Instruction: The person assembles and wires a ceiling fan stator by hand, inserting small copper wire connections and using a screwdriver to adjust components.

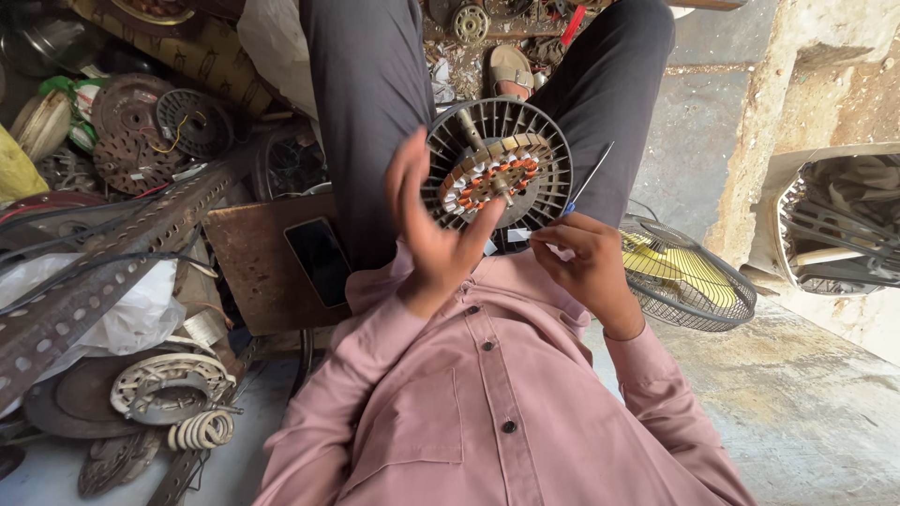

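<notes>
Nearest us, our left hand (427, 230) is spread with fingers released, cupping the rim of the round finned fan motor (495, 173) on our lap, while our right hand (583, 258) pinches a thin screwdriver (589, 178) beside it, the sandalled foot (511, 70) beyond.

Grey concrete floor (806, 412), daylight; crumbling plaster wall (797, 84) right; metal scrap heap (122, 141) left; fan guard (684, 276) on floor.
</notes>
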